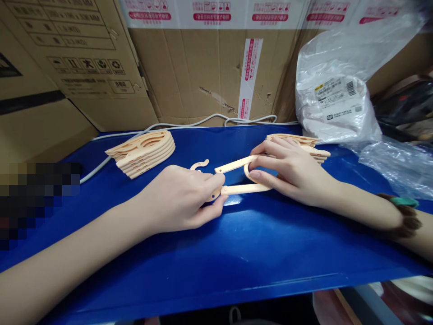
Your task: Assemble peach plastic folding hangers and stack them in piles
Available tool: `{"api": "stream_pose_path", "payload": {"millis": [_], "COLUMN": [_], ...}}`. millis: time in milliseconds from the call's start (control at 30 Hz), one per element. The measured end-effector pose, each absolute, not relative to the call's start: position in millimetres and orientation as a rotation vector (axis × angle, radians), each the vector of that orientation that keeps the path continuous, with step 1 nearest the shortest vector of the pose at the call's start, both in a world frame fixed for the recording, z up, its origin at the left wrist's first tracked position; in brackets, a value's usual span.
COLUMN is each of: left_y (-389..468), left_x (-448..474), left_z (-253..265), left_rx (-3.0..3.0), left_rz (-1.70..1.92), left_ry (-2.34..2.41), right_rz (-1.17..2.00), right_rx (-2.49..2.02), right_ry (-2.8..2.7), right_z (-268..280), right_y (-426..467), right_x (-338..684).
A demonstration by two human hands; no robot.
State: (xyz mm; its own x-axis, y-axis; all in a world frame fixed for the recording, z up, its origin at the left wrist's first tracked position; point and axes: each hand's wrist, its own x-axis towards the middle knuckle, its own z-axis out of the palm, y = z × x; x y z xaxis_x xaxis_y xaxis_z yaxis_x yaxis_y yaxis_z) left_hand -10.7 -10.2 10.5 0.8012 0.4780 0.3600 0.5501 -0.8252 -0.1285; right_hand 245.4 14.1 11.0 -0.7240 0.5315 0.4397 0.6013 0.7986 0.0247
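A beige plastic folding hanger (244, 188) lies across the middle of the blue table, between my two hands. My left hand (181, 198) is closed on its left part, thumb and fingers pinching near a joint with small round holes. The curved hook (203, 163) sticks out beyond my left knuckles. My right hand (287, 167) grips the looped right part, its fingers over the upper arm and its thumb by the lower one. The two hanger arms stand apart from each other at the left. My fingers hide part of the joint.
A stack of beige hanger parts (145, 151) sits at the back left; another stack (314, 151) is partly hidden behind my right hand. A white cable (189, 124) runs along the table's back. Cardboard boxes (203, 72) stand behind, with a clear plastic bag (334, 99) at the right.
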Motion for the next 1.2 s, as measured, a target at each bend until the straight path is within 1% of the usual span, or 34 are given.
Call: {"api": "stream_pose_path", "payload": {"millis": [167,367,667,1200], "left_y": [-14.3,-13.3,-9.6,0.2], "left_x": [-10.9,-8.2,-11.3,-14.2], "left_z": [13.2,20.3,18.6,13.1], "left_rx": [-2.967,-2.986,-2.957,-2.816], "left_rz": [-0.398,-0.315,-0.390,-0.428], "left_ry": [-0.705,-0.608,-0.601,-0.671], "right_rz": [-0.165,-0.163,-0.205,-0.598], "right_rx": [-0.857,-0.895,-0.960,-1.088], "right_ry": [-2.601,-2.600,-2.632,-2.632], "right_z": [10.4,8.6,6.4,5.4], "right_y": [15.1,17.0,20.1,18.0], "right_x": [245.3,245.9,248.0,250.6]}}
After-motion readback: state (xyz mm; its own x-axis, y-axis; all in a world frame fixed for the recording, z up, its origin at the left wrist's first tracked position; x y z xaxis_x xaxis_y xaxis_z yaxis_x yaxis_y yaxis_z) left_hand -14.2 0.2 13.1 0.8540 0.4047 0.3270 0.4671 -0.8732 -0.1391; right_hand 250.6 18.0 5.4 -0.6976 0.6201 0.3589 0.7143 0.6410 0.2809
